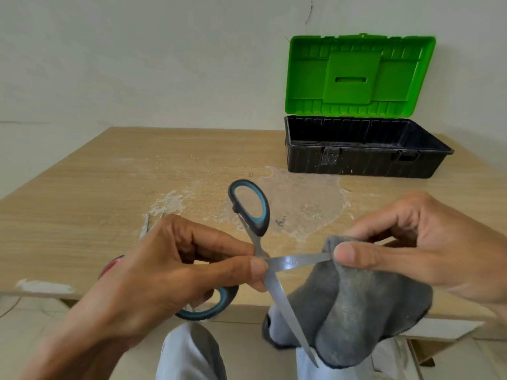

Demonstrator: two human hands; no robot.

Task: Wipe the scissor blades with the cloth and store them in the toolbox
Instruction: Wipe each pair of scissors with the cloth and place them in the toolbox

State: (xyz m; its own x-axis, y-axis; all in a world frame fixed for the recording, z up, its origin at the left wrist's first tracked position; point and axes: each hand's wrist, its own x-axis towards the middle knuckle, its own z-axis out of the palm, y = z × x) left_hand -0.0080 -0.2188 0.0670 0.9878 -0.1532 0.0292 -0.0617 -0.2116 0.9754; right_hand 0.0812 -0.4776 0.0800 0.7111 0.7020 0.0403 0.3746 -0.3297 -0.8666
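Left hand [170, 270] pinches the open scissors [255, 242] at the pivot; right hand [406, 242] nips the cloth [356, 311] round one blade. Slipping could cut me; toolbox [365, 160] waits open behind

Looks like a plain room in a home or small workshop, used for odd repair jobs. Bare off-white plastered wall [137, 64] with a thin crack near the top, no fittings on it. Light wood-grain laminate table [82, 171] pushed against that wall, its surface smeared with dried whitish patches [296, 198] like glue or filler toward the middle and chipped white at the near left edge. Black plastic toolbox [365, 157] with green lid [359, 75] raised, dusty, at the far right corner. Pale tiled floor [27, 319] below the near edge.
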